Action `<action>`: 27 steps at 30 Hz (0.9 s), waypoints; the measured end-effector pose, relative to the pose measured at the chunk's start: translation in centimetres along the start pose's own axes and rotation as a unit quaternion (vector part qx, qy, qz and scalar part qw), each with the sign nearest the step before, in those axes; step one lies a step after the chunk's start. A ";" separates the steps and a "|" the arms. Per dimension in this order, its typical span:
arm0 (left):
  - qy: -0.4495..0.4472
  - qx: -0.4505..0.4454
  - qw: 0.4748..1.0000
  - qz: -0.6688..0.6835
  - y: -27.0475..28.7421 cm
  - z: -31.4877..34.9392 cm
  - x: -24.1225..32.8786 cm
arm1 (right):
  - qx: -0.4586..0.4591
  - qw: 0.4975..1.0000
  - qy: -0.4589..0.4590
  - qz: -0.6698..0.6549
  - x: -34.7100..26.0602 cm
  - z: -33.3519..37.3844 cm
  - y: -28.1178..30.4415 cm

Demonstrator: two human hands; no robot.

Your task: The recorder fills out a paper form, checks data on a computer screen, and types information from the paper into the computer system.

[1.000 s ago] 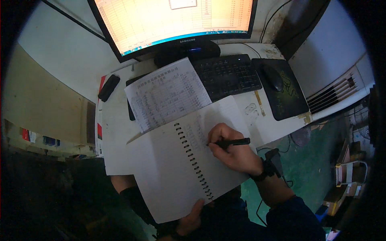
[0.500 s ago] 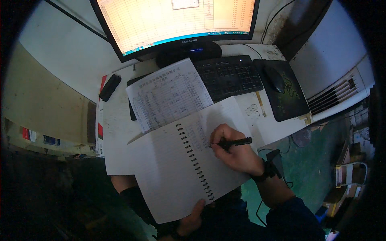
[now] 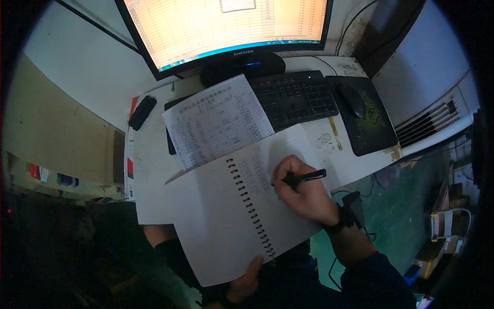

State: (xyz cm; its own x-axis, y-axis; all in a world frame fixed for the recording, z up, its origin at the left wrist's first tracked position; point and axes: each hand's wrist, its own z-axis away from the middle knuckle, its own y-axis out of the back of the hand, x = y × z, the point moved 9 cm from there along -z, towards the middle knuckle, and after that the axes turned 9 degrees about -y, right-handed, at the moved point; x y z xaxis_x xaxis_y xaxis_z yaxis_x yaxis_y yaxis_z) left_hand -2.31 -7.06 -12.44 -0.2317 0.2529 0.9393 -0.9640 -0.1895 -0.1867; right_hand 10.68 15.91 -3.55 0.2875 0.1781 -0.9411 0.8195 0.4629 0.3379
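Note:
An open spiral notebook [image 3: 206, 221] lies slanted over the desk's front edge, its lower part jutting out past it. My right hand [image 3: 309, 198] rests on the right-hand page, closed round a black pen [image 3: 315, 175]. The pen's tip, mostly hidden by my fingers, is beside handwritten lines near the spiral. At the notebook's bottom edge my left hand [image 3: 245, 283] grips it, thumb on top by the spiral; the other fingers are hidden underneath. Beyond the notebook, a sheet filled with handwritten rows [image 3: 218, 121] partly covers the keyboard [image 3: 298, 98].
A lit monitor [image 3: 231, 26] stands at the back of the white desk [image 3: 152, 180]. To the right, a mouse [image 3: 352, 100] sits on a black mouse pad [image 3: 368, 131]. A small black object [image 3: 143, 112] lies at the far left. Cables and boxes are on the green floor.
My right hand has shifted very slightly right and away from me, and the pen's rear end has tipped up a little. The notebook and my left hand look unchanged.

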 end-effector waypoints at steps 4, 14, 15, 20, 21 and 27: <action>-0.061 -0.021 0.995 -0.082 -0.3 0.1 1.4 | -0.028 0.993 -0.043 -0.104 0.7 0.4 0.1; -0.097 0.216 0.971 0.041 15.2 4.2 5.0 | 0.084 0.959 -0.020 -0.271 -2.4 3.3 6.9; -0.093 0.251 0.961 0.073 15.6 4.5 4.9 | 0.101 0.957 -0.017 -0.272 -2.3 3.4 7.6; -0.086 0.354 0.918 0.158 17.1 5.4 3.2 | 0.127 0.956 -0.032 -0.261 -1.8 3.3 6.5; -0.087 0.352 0.920 0.146 17.4 5.4 2.8 | 0.101 0.963 -0.038 -0.248 -1.9 2.8 5.3; -0.088 0.345 0.931 0.077 18.2 5.8 2.8 | -0.032 0.988 -0.056 -0.139 -2.3 -1.1 -0.5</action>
State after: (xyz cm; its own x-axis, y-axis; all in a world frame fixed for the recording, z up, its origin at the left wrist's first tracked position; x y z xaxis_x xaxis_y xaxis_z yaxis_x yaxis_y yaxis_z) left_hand -19.72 -15.34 -11.56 -0.2766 0.0239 0.9607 -0.5936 -0.7904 -0.1513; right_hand 9.04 16.17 -1.52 0.1122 -0.0581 -0.9920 0.8418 0.5360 0.0638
